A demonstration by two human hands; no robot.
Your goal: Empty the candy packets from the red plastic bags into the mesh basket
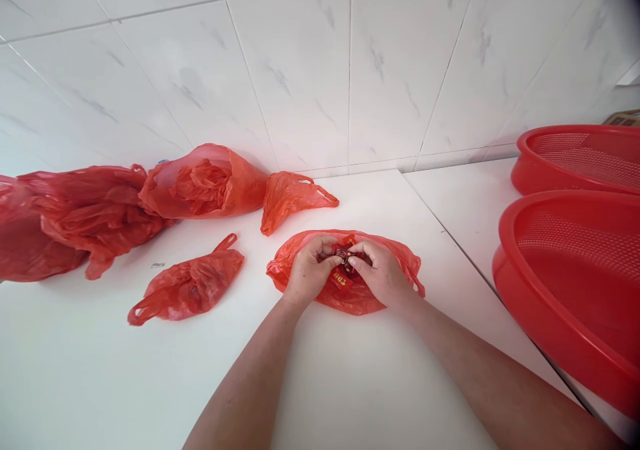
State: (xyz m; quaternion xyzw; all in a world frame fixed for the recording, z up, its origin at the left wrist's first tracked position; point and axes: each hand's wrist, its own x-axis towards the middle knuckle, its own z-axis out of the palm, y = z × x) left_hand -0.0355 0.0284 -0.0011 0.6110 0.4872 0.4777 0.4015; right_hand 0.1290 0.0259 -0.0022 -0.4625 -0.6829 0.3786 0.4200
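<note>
The left grip [310, 270] and right grip [380, 273] clench a small shiny item [343, 257] over a red plastic bag [363, 303] at the middle of the white bench [150, 370]. More red bags [205, 190] lie from 9 to 11 o'clock, two red mesh basins [505, 257] sit at 3 o'clock, and white marbled tiles [300, 70] rise behind.

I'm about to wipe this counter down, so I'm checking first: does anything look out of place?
One small thing: a grey fleck lies on the white counter, just above the crumpled red plastic bag. It's too small to identify, but it stands out against the white surface.
</note>
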